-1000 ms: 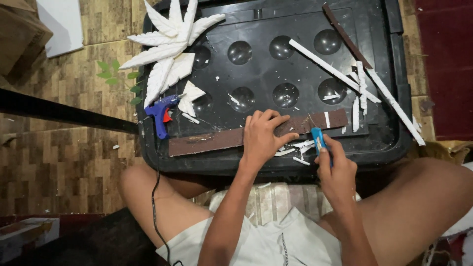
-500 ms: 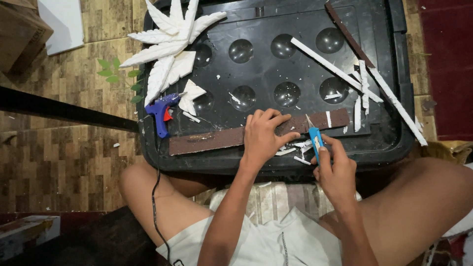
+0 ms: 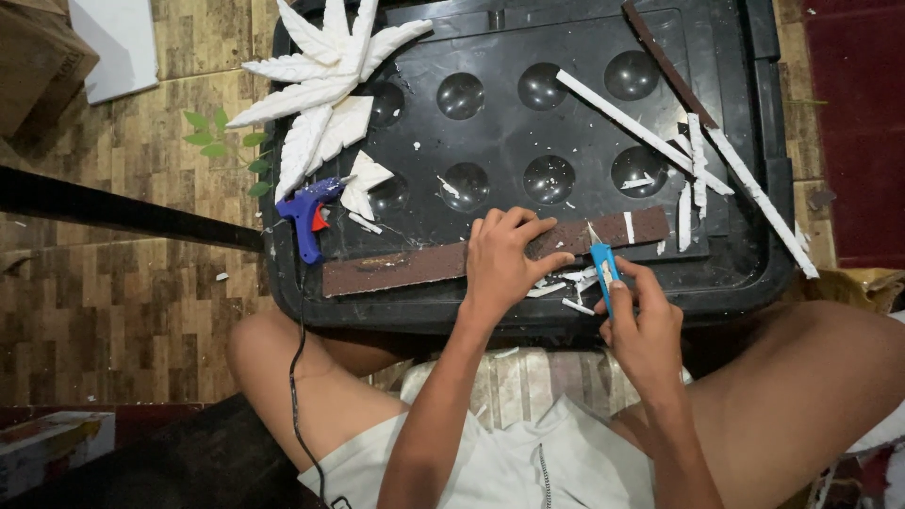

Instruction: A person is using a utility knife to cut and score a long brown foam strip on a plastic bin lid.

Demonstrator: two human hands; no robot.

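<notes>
Little change against the earlier frames: left hand point(image 3: 504, 259) still pressed flat on the brown strip point(image 3: 415, 265), fingers spread, nothing enclosed in the palm. Right hand point(image 3: 641, 325) still closed around the blue utility knife point(image 3: 603, 267), blade tip touching the strip's upper edge just right of the left fingertips; knife a shade more upright than half a second ago. Strip position unchanged, lying along the near edge of the black plastic lid point(image 3: 754, 141), slightly tilted, left end lower.

Strip: long, flat, dark brown, rough and speckled with white dust. Lid: glossy black, moulded with round dimples in rows, scattered with white crumbs. White offcuts point(image 3: 566, 287) piled between the two hands, thin and splintered. Long white foam strips point(image 3: 641, 132) lying diagonally across the right half of the lid, one dark brown strip beside them. White carved leaf shapes point(image 3: 320, 85), ribbed surface, fanned at the upper left corner. Blue glue gun point(image 3: 306, 217) with red trigger at the left edge, black cord trailing down. Floor of brown woven-pattern tile.
</notes>
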